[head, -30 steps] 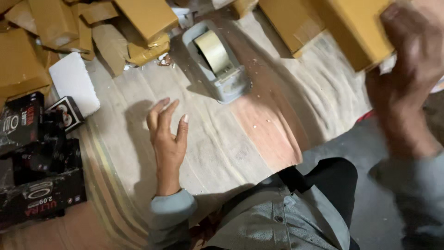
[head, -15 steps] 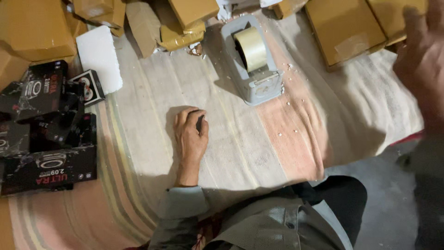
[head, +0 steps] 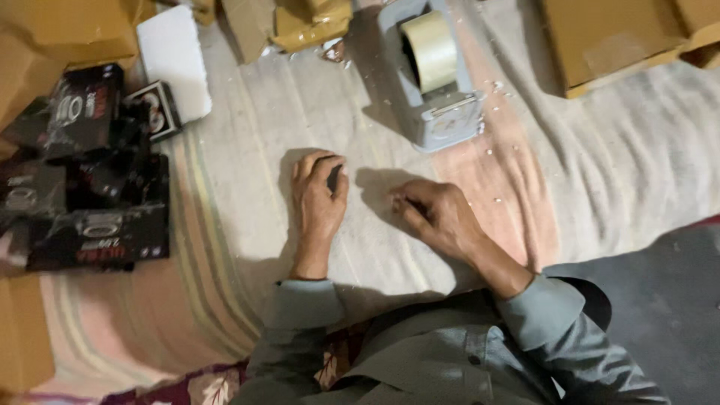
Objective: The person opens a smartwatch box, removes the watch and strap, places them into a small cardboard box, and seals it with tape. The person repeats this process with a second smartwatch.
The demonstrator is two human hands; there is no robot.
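Both the left hand [head: 318,196] and right hand [head: 439,217] lay curled, holding nothing, on the cloth [head: 247,150]; the near tape dispenser [head: 431,71] risked a knock

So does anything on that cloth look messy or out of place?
Yes, a little. Small white flecks are scattered over the striped cloth, mostly beside the grey tape dispenser. Crumpled brown paper scraps lie bunched at the top edge. The left hand and right hand rest curled on the cloth; I cannot tell if they hold anything.
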